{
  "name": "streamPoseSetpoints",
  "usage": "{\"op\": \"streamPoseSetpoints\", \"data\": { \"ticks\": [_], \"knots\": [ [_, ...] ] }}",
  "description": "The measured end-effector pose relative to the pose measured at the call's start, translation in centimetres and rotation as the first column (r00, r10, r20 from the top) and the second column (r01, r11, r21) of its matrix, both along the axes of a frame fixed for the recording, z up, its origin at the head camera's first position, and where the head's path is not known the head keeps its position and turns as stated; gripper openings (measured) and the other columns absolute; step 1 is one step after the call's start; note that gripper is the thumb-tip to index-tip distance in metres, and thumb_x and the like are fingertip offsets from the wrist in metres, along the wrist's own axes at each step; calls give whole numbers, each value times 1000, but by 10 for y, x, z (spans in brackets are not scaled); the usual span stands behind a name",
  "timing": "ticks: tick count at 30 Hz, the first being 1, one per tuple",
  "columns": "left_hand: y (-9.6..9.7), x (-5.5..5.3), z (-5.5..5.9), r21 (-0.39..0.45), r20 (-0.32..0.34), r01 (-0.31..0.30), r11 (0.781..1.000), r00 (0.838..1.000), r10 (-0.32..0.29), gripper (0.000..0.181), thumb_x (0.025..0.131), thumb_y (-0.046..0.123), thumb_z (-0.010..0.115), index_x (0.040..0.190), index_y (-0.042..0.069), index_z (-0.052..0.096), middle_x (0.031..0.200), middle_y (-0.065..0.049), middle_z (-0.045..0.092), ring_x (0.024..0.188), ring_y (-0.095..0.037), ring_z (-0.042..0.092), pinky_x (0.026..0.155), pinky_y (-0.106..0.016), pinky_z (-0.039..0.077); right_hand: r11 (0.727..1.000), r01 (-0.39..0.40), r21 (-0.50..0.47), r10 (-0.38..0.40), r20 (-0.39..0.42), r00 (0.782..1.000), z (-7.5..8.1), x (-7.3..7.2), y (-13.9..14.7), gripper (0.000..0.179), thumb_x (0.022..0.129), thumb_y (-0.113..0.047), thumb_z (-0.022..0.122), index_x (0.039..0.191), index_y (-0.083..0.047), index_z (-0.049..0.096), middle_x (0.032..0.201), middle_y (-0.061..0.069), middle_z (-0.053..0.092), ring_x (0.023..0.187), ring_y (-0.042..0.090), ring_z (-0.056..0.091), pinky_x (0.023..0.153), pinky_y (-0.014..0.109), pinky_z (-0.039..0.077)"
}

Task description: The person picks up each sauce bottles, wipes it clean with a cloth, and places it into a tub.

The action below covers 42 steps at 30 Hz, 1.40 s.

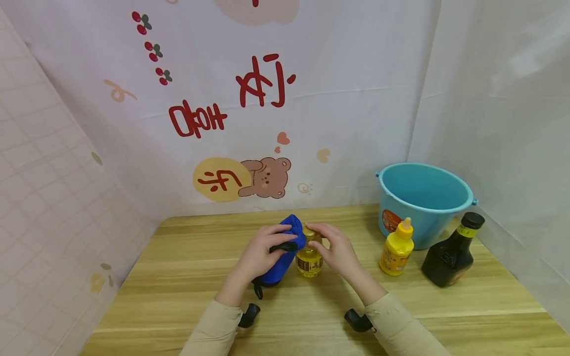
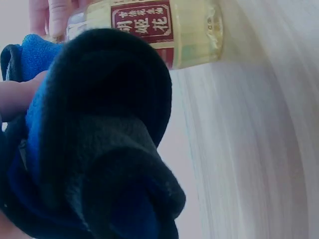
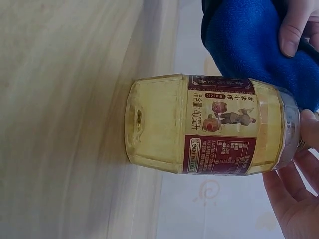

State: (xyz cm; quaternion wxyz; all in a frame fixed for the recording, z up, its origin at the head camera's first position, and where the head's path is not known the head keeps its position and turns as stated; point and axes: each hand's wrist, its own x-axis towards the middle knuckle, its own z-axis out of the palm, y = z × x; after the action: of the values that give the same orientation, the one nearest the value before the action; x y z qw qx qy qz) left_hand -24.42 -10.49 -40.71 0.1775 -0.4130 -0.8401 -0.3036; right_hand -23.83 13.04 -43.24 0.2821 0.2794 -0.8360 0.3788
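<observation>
A folded blue cloth (image 1: 279,267) with black edging and a hanging loop is gripped by my left hand (image 1: 260,251), its fingers and thumb bent round the fabric. Upright beside it is a small clear bottle of yellow oil (image 1: 309,263) with a dark red label. My right hand (image 1: 339,249) holds this bottle near its cap, fingers and thumb round the neck. In the right wrist view the cloth (image 3: 244,42) lies against the bottle's upper side. Cloth folds (image 2: 109,124) cover much of the left wrist view, with part of the bottle (image 2: 194,32) behind them.
To the right stand a yellow squeeze bottle (image 1: 396,252) and a dark sauce bottle (image 1: 449,257) with a black cap. A light blue bucket (image 1: 409,217) is behind them. A printed white curtain (image 1: 338,123) borders the wooden table (image 1: 187,277) at the back.
</observation>
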Motion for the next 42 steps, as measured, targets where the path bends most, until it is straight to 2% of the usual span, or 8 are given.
{"op": "streamPoseSetpoints", "data": {
  "ticks": [5,10,15,22,27,35,42],
  "knots": [
    [0,0,1,-58,-24,20,998,999,-21,35,83,-2,76,116,12,75,132,-14,62,121,-35,55,99,-52,45,1000,-3,3,3,-9,1000,1,0,0,43,81,0,79,123,-4,68,116,9,69,93,19,64,78,40,55],
    [-2,1,2,-96,6,32,995,999,-32,33,85,0,75,114,14,76,132,-12,62,120,-34,56,98,-51,46,1000,-2,3,2,-26,1000,0,0,0,44,80,1,79,122,-2,68,116,9,68,93,20,64,79,40,55],
    [-4,2,1,-97,43,41,994,998,-37,32,86,-1,73,114,14,75,132,-13,62,121,-35,56,102,-55,42,1000,-1,4,2,-34,999,0,0,-1,43,80,1,79,122,-1,68,116,10,69,94,21,64,80,41,54],
    [-9,1,-7,-75,32,56,996,998,-53,33,84,-3,75,113,13,76,131,-12,63,121,-35,55,98,-53,46,1000,-1,9,1,-26,1000,1,1,-1,42,81,-2,79,122,-3,68,116,10,69,95,22,64,81,42,55],
    [-11,1,-12,-72,49,57,996,997,-54,34,84,-3,74,114,13,76,133,-11,62,123,-34,55,99,-53,45,1000,4,13,-4,-18,1000,0,1,-1,42,82,-2,79,123,-3,68,117,10,68,96,22,64,82,42,54],
    [-15,2,-24,-77,76,75,994,995,-69,35,84,-3,74,114,13,76,133,-10,62,116,-30,56,93,-47,50,1000,9,0,-9,-13,1000,-2,1,-1,43,82,-3,79,123,-4,68,118,9,68,101,24,65,85,43,54],
    [-17,3,-34,-83,92,97,992,992,-89,36,82,-5,75,114,11,76,132,-12,62,117,-31,57,94,-50,48,1000,8,-6,-8,7,1000,0,2,0,43,82,-4,79,124,-6,68,119,9,68,104,24,64,87,44,54]
  ]
}}
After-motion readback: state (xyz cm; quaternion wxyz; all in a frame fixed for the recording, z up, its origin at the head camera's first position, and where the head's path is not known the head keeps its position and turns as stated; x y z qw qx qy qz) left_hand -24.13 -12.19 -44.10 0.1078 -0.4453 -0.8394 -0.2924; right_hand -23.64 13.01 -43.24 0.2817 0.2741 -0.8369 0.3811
